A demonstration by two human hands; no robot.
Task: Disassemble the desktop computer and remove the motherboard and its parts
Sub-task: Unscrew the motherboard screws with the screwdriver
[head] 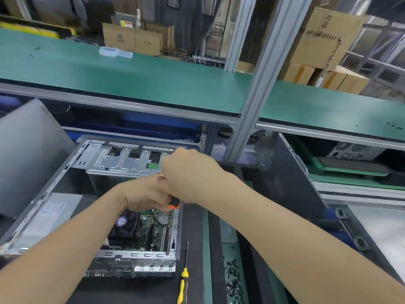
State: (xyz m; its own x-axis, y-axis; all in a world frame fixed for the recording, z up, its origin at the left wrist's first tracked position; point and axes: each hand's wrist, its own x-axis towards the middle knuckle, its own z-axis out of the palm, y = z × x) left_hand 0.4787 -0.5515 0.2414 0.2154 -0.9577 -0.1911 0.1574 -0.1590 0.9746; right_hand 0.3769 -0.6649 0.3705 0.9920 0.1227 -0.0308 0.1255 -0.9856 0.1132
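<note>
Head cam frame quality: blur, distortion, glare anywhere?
Head view: wide-angle bowing curves the green shelf and tilts the aluminium post; background cardboard boxes are soft; left hand, right hand and computer case read fairly sharp; mild glare on its metal bracket.

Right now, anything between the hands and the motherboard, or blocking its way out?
Nothing visible between them: left hand and right hand hover over the motherboard with an orange-handled screwdriver. The drive cage spans the case's far end; overlap with the board is unclear.
</note>
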